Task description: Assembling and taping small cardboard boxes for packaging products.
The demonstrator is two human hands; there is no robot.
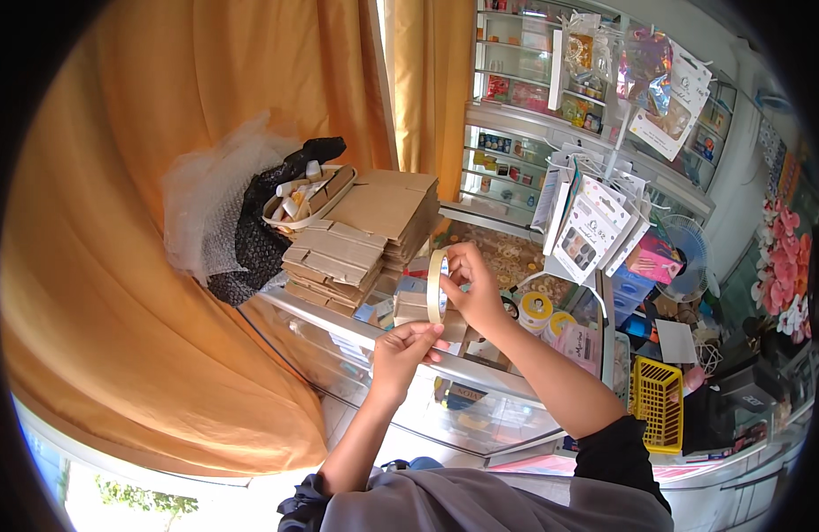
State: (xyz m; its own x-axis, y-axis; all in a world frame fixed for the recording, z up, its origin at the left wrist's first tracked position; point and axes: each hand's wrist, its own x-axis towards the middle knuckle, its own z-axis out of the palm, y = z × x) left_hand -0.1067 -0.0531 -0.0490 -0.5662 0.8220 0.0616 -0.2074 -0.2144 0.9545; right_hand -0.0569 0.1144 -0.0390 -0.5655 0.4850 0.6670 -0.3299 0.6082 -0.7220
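Note:
A roll of adhesive tape (435,285), pale yellow along its edge, stands upright above the glass counter. My right hand (474,288) grips it from the right, with fingers through and around the ring. My left hand (399,356) is closed in a pinch at the roll's lower edge; whether it holds the loose tape end or the roll itself is too small to tell. Just behind the roll, a small brown cardboard box (410,308) lies on the counter, partly covered by the roll and my hands.
Flattened cardboard stacks (334,257) stand at the counter's left, beside a basket of small bottles (310,197) and bubble wrap (216,199). Round yellow-lidded tubs (535,309) sit right of my hands. A rack of hanging packets (596,222) rises behind; a yellow basket (658,403) stands right.

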